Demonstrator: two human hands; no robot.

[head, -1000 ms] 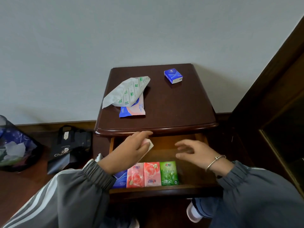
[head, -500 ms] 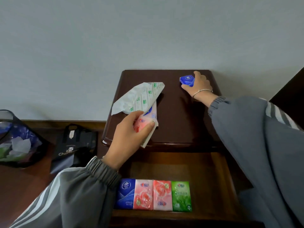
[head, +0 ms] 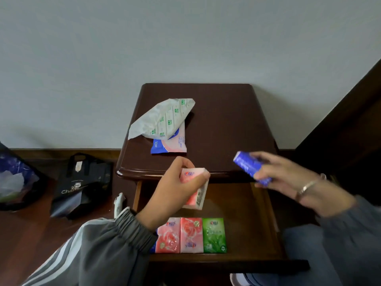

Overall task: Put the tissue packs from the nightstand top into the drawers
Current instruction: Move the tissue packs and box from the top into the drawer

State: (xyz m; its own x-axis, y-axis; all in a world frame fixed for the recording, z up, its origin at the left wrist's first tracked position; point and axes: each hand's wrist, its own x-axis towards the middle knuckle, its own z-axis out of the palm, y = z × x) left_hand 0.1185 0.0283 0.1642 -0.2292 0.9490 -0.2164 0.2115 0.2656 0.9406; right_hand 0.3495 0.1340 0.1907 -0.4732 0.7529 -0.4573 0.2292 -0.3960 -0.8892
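Observation:
My left hand grips a pink tissue pack just above the open top drawer, in front of the nightstand's edge. My right hand holds a small blue tissue pack in the air over the drawer's right side, blurred by motion. On the dark wooden nightstand top lie a white-and-green soft pack and, half under it, a pink-and-blue flat pack. Along the drawer's front stand two pink packs and a green pack; my left sleeve hides a blue one beside them.
A black paper bag and a dark plastic bag sit on the wooden floor to the left. Dark wooden furniture rises at the right. A grey wall backs the nightstand. The drawer's rear half is bare wood.
My right hand lifted the blue pack off the nightstand's back right and brought it forward over the drawer. My left hand drew the pink pack back down toward the drawer.

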